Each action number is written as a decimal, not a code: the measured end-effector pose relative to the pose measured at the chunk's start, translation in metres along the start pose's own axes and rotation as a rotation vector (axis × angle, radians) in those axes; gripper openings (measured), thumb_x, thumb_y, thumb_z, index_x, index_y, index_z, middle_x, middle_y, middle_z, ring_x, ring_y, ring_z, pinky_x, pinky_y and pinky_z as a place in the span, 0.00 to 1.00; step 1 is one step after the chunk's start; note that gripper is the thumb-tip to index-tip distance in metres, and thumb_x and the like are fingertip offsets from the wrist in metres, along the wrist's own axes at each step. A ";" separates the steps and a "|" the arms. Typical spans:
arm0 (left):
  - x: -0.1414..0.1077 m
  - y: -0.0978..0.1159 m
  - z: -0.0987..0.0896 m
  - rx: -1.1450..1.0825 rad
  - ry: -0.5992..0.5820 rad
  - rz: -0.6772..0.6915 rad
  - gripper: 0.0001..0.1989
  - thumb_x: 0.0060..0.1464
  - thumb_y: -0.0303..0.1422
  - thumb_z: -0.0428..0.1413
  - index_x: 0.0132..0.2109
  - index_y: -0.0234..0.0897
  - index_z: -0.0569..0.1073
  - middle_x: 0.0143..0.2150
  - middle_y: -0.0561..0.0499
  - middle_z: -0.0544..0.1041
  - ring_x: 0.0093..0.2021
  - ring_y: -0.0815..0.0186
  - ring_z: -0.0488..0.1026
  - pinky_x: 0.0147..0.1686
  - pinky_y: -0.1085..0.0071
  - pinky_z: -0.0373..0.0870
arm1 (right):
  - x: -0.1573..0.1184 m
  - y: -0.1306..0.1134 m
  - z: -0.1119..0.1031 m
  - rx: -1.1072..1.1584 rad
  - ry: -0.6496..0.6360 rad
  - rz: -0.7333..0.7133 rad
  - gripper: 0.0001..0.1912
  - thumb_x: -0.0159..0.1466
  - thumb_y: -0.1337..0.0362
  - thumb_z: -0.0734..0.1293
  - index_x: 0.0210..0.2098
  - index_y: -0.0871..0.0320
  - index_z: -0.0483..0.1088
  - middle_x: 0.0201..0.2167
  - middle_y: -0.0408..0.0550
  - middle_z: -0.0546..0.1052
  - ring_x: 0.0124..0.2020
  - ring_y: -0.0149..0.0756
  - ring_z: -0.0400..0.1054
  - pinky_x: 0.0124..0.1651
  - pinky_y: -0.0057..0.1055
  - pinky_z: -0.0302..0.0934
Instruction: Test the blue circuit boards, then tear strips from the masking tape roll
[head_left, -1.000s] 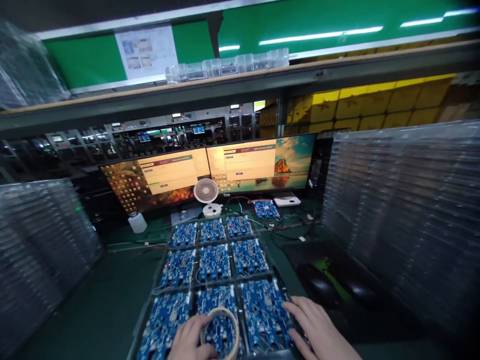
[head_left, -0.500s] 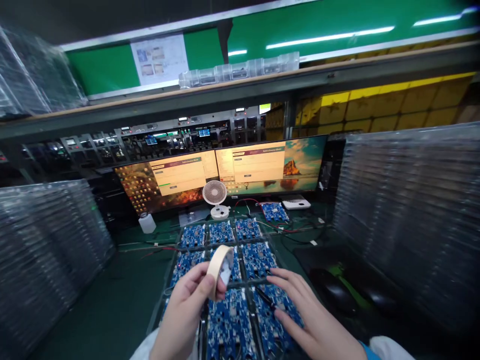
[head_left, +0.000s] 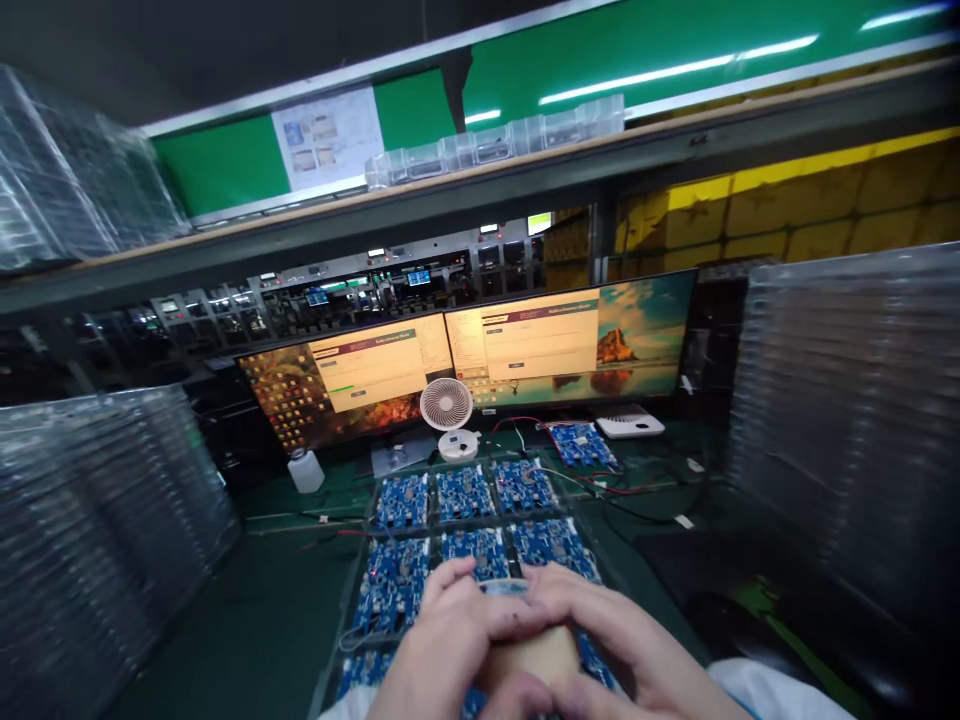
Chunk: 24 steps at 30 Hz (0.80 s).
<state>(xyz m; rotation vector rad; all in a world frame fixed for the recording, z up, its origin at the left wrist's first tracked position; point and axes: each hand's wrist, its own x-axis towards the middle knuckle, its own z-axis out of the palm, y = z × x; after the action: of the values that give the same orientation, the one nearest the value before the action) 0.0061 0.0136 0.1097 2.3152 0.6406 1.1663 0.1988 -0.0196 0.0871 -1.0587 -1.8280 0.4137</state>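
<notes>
A roll of cream masking tape (head_left: 538,655) is held between both hands, low in the middle of the view. My left hand (head_left: 456,635) is closed round its left side, fingers curled over the top and the thumb underneath. My right hand (head_left: 611,625) grips the right side, its fingertips meeting those of my left hand. Below and beyond the hands, blue circuit boards (head_left: 394,580) lie in rows in a clear compartment tray (head_left: 341,618). My hands hide the nearer boards.
A small white fan (head_left: 447,405) stands behind the tray before two monitors (head_left: 375,370). Another circuit board (head_left: 582,444), with wires, lies beside a white box (head_left: 630,422). Stacked clear trays (head_left: 847,420) rise at the right, more trays (head_left: 97,510) at the left. A white bottle (head_left: 306,470) stands left.
My right hand has moved left from above the boards and closed on the tape roll. The roll has come lower and nearer, turned flatter. The camera view has shifted slightly.
</notes>
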 end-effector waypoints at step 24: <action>0.008 0.000 0.020 0.371 0.403 0.029 0.07 0.55 0.25 0.57 0.41 0.37 0.69 0.37 0.49 0.74 0.37 0.71 0.73 0.38 0.78 0.72 | 0.005 0.015 0.033 -0.138 0.286 -0.204 0.04 0.68 0.64 0.61 0.43 0.56 0.61 0.34 0.43 0.67 0.36 0.27 0.63 0.42 0.20 0.61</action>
<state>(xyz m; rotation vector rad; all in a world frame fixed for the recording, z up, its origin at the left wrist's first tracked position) 0.0273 0.0143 0.1042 2.4014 1.0461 1.6693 0.1773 -0.0018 0.0643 -0.9571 -1.7027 0.0127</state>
